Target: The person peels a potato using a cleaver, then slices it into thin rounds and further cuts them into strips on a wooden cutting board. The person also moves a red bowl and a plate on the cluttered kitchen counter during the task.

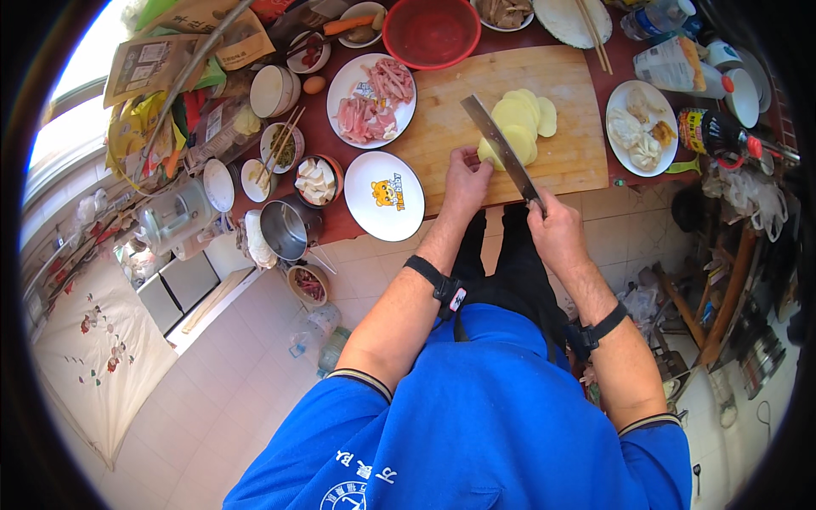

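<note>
My right hand (558,231) is closed around the handle of a kitchen cleaver (503,146), whose blade slants up and left across pale yellow slices, likely potato (515,116). The slices lie overlapping on a wooden cutting board (446,115). At the left end of the pile, my left hand (468,175) holds its bent fingertips against a pale yellow piece (488,155), beside the blade. The blade hides part of the pile, so I cannot tell whether it is cutting into a slice.
Left of the board are a plate of raw meat strips (363,118), a white plate with a cartoon print (384,213) and a bowl of white cubes (315,182). A red basin (431,32) sits beyond it; a plate of dumplings (642,150) and a sauce bottle (717,134) stand right.
</note>
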A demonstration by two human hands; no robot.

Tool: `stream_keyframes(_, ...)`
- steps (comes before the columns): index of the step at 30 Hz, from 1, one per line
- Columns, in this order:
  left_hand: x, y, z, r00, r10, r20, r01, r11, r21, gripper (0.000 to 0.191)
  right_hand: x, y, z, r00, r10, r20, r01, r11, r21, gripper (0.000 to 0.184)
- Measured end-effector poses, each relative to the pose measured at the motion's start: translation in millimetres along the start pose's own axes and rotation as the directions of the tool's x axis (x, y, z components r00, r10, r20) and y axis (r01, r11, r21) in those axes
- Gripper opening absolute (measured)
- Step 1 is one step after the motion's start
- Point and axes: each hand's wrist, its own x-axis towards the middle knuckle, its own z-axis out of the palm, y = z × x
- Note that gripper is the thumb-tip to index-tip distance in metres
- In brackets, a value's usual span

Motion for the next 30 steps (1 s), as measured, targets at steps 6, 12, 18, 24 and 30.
stream_keyframes(6, 0.7, 0.9, 0.4, 1.000, -0.003, -0.002, 0.003, 1.000, -0.001, 0.048, 1.2, -2.5, 0.3, 0.999, 0.024, 0.023, -0.023, 0.999, -0.040, 0.027)
stream_keyframes(12, -0.1, 1.5, 0.6, 1.000, -0.004, 0.000, 0.004, 1.000, 0.025, 0.049, 18.8, -5.8, 14.3, 1.000, 0.012, 0.008, -0.012, 1.000, -0.014, 0.028)
stream_keyframes(18, 0.2, 0.4, 1.8, 1.000, 0.006, -0.017, -0.006, 1.000, 0.008, 0.049, 3.3, 5.3, 8.8, 0.997, 0.051, 0.051, -0.048, 0.997, -0.054, 0.027)
stream_keyframes(24, -1.5, -4.5, -0.2, 0.999, 0.042, 0.003, -0.042, 0.998, 0.041, 0.051, 3.0, 13.4, 13.1, 0.997, 0.030, 0.071, -0.025, 0.997, -0.071, 0.023)
stream_keyframes(30, -2.0, -5.1, -5.6, 0.998, 0.051, 0.026, -0.052, 0.998, 0.023, 0.051, 8.3, 10.3, 13.0, 0.992, 0.047, 0.116, -0.038, 0.996, -0.077, 0.022)
